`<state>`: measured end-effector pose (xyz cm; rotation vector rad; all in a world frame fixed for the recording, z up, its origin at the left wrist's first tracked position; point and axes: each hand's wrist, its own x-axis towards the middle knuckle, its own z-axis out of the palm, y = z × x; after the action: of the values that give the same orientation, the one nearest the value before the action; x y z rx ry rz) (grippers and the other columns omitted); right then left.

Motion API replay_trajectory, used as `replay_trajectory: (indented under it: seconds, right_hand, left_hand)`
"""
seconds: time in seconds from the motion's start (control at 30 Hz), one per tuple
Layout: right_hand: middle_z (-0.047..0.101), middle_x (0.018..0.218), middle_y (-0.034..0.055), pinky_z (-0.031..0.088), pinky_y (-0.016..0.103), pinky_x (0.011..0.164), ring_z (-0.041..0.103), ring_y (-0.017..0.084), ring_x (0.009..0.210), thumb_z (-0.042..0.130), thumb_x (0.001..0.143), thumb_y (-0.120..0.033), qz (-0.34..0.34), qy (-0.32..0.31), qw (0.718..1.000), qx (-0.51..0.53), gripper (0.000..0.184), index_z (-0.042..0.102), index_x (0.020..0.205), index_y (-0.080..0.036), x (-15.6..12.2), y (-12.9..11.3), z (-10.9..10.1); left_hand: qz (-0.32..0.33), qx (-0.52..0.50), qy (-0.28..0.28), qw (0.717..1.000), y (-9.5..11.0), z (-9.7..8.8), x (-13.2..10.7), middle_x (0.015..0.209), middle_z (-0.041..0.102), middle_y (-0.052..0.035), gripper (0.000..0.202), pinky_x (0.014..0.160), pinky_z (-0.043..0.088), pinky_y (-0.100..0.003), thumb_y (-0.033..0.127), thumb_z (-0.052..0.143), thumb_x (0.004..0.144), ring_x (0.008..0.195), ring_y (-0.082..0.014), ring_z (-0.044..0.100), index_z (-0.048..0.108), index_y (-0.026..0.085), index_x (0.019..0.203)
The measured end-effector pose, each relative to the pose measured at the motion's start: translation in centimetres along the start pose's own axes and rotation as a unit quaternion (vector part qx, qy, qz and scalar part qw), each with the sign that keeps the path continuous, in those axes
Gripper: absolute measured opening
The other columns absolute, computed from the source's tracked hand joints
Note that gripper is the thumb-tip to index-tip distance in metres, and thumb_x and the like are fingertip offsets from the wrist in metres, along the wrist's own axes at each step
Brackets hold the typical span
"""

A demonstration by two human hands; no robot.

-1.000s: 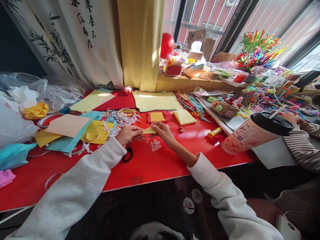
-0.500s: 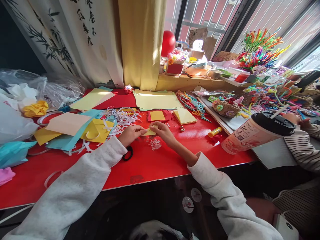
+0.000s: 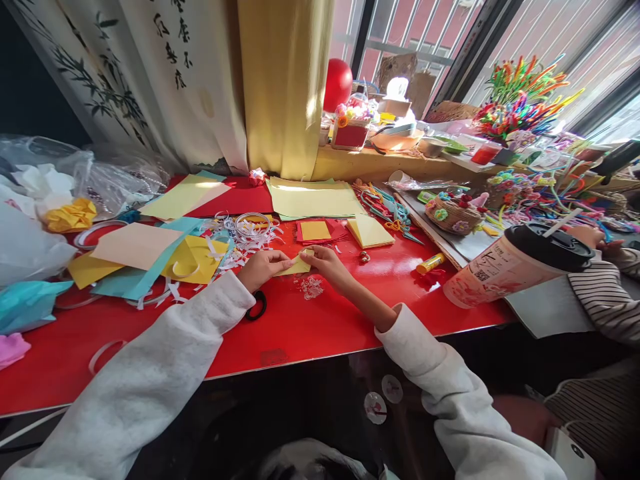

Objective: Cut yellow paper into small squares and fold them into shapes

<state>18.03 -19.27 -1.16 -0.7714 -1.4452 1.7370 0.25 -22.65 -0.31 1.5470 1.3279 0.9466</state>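
Between my two hands is a small piece of yellow paper (image 3: pixel 299 265), held a little above the red table (image 3: pixel 320 333). My left hand (image 3: pixel 263 268) pinches its left end, and my right hand (image 3: pixel 327 265) pinches its right end with thumb and finger. Below the paper lies a patch of tiny white scraps (image 3: pixel 311 287). A black scissors handle (image 3: pixel 257 307) pokes out beside my left wrist; the rest of it is hidden. Behind my hands sit a small orange-yellow square on red paper (image 3: pixel 315 231) and a stack of pale yellow squares (image 3: pixel 371 231).
A drink cup (image 3: pixel 487 267) with a straw stands at the right, near a co-worker's striped sleeve (image 3: pixel 600 283). Coloured paper sheets (image 3: pixel 137 247) and plastic bags (image 3: pixel 30 233) crowd the left. A glue stick (image 3: pixel 430 263) and several scissors (image 3: pixel 393 213) lie right of centre.
The yellow paper shows more of its face between my fingers, slightly tilted. Both hands have barely shifted and keep their pinch.
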Motion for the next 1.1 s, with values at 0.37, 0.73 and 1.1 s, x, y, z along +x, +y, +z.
replay_trajectory:
  seconds: [0.37,0.73,1.1]
  right_hand:
    - [0.064,0.067,-0.0001,0.056,0.025,0.054,0.064,0.014,0.055,0.071,0.067,-0.045,0.005,-0.003,1.0,-0.012,0.034,0.058,0.076,-0.015,-0.4,-0.3,0.2]
    - [0.059,0.057,-0.0012,0.05,0.021,0.043,0.059,0.011,0.045,0.071,0.064,-0.047,-0.019,0.061,0.997,-0.049,0.039,0.05,0.064,-0.015,-0.5,-0.6,0.3]
    - [0.061,0.061,0.0001,0.051,0.023,0.048,0.059,0.011,0.049,0.068,0.069,-0.043,-0.033,0.058,0.996,-0.055,0.031,0.056,0.071,-0.015,-0.4,-0.6,0.0]
  left_hand:
    - [0.042,0.144,0.04,0.988,0.7,0.3,-0.6,0.061,0.057,0.0012,0.039,0.057,0.034,-0.023,0.052,0.053,0.076,0.06,-0.0122,0.048,0.064,0.015,0.069]
    - [0.003,0.061,-0.057,0.997,0.4,0.5,-0.3,0.059,0.062,-0.0006,0.045,0.055,0.037,-0.023,0.059,0.053,0.073,0.055,-0.0129,0.051,0.062,0.015,0.066]
    - [0.007,0.159,-0.021,0.987,0.9,0.4,-0.6,0.052,0.056,-0.0007,0.053,0.049,0.03,-0.025,0.063,0.041,0.077,0.047,-0.0116,0.043,0.054,0.018,0.054]
